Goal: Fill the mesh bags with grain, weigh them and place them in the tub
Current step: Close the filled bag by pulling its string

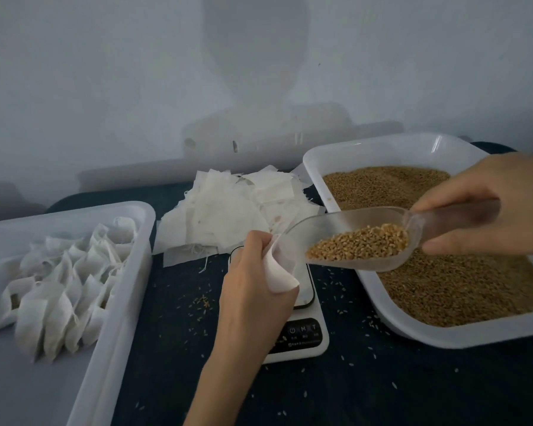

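Dark cloth [382,388] covers the table. Over the scale [302,333], the left hand [253,290] pinches a mesh bag [279,272] open so the right hand [486,204], gripping a loaded scoop [360,241], can pour.

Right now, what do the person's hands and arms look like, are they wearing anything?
Both are bare. The left hand and its forearm show no glove, sleeve, watch or ring. The right hand is likewise ungloved, no rings visible; its wrist runs out of frame.

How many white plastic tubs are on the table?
2. One tub on the left holds filled mesh bags; the other on the right holds grain. None seems hidden.
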The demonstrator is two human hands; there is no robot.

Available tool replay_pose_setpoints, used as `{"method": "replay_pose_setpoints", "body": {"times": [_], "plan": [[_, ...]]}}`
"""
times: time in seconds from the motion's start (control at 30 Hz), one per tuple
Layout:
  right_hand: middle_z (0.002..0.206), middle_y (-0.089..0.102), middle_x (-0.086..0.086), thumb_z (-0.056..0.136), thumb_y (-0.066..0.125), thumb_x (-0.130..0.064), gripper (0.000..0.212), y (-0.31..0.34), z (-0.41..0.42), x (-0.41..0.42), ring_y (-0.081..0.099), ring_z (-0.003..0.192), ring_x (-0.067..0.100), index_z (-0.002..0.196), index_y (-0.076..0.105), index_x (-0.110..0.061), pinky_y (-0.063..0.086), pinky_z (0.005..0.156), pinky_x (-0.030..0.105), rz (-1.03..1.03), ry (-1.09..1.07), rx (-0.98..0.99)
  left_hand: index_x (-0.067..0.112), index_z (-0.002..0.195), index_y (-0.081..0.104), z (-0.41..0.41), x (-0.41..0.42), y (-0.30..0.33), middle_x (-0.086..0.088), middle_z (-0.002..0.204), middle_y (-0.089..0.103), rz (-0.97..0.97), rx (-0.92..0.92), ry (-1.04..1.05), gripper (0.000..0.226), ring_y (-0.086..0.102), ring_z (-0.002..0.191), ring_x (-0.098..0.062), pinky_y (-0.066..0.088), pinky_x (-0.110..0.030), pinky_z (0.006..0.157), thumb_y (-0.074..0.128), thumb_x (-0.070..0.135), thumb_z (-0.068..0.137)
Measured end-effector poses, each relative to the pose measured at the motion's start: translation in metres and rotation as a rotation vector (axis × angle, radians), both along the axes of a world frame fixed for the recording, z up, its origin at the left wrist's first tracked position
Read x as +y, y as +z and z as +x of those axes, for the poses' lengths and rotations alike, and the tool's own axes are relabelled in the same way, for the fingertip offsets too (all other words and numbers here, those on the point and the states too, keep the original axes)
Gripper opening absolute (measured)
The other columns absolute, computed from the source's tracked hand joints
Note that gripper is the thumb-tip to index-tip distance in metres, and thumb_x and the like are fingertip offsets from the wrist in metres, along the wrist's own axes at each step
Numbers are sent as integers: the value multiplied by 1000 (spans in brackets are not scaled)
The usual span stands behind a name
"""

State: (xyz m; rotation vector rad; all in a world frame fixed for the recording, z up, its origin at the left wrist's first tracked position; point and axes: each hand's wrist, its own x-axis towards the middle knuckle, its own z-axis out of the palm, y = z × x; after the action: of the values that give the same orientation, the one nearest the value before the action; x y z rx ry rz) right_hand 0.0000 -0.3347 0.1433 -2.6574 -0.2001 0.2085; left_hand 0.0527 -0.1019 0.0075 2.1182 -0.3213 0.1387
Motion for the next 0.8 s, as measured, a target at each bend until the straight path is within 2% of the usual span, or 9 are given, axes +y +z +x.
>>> {"method": "replay_pose_setpoints", "body": {"times": [0.1, 0.17, 0.23, 0.37, 0.47, 0.6, 0.67, 0.73, 0.8], "plan": [[74, 62, -39, 43, 43, -83, 48, 0, 5, 1, 58, 75, -16, 89, 51, -75, 51, 65, 24, -84, 13, -22, 44, 90, 41, -1, 2, -1, 10, 88, 56, -24, -3, -8, 41, 55, 77, -7, 45, -25, 58, 66, 14, 80], [73, 57, -47, 46, 45, -82, 43, 2, 8, 4, 51, 78, -26, 89, 49, -77, 44, 61, 19, -130, 35, -40, 44, 89, 42, -2, 2, -3, 9, 89, 55, -39, 7, -21, 43, 54, 79, -7, 43, -23, 59, 66, 11, 78], [73, 52, -52, 49, 52, -76, 39, 5, 11, 8, 44, 81, -31, 88, 48, -77, 38, 58, 19, -188, 44, -47, 42, 89, 41, -3, 1, -4, 10, 89, 54, -37, 13, -47, 44, 53, 80, -9, 45, -25, 59, 66, 8, 77], [73, 43, -58, 49, 53, -71, 43, 12, 16, 19, 40, 78, -33, 89, 40, -79, 38, 54, 19, -303, 56, -63, 35, 91, 43, -3, -3, -6, 9, 91, 55, -41, 42, -85, 41, 54, 84, -12, 51, -31, 61, 69, 7, 75], [70, 43, -57, 57, 61, -67, 25, 16, 20, 24, 39, 74, -33, 81, 55, -68, 37, 53, 19, -388, 79, -51, 33, 91, 44, -5, -5, -7, 9, 89, 55, -66, 33, -98, 40, 53, 82, -10, 47, -24, 58, 70, 7, 75], [73, 35, -62, 54, 56, -69, 17, 21, 23, 27, 35, 75, -36, 69, 57, -61, 34, 53, 18, -472, 99, 7, 33, 94, 45, -6, -5, -8, 6, 90, 55, -78, 36, -95, 41, 54, 81, -10, 44, -20, 58, 71, 8, 75], [73, 33, -63, 53, 55, -69, 19, 24, 23, 29, 38, 75, -33, 70, 56, -60, 35, 53, 19, -473, 106, 22, 33, 94, 45, -6, -5, -9, 5, 90, 56, -80, 33, -92, 41, 54, 81, -10, 44, -19, 58, 71, 9, 75], [72, 35, -62, 54, 57, -69, 17, 24, 22, 32, 51, 68, -19, 70, 57, -61, 36, 54, 19, -464, 106, 30, 34, 94, 45, -6, -4, -9, 4, 90, 56, -86, 35, -86, 41, 55, 80, -10, 43, -19, 58, 71, 9, 75], [72, 40, -59, 53, 56, -71, 21, 24, 22, 32, 54, 60, -10, 72, 57, -63, 39, 55, 19, -464, 108, 17, 34, 93, 44, -6, -4, -10, 5, 90, 56, -89, 29, -85, 42, 55, 80, -11, 44, -20, 59, 71, 8, 75]]}}
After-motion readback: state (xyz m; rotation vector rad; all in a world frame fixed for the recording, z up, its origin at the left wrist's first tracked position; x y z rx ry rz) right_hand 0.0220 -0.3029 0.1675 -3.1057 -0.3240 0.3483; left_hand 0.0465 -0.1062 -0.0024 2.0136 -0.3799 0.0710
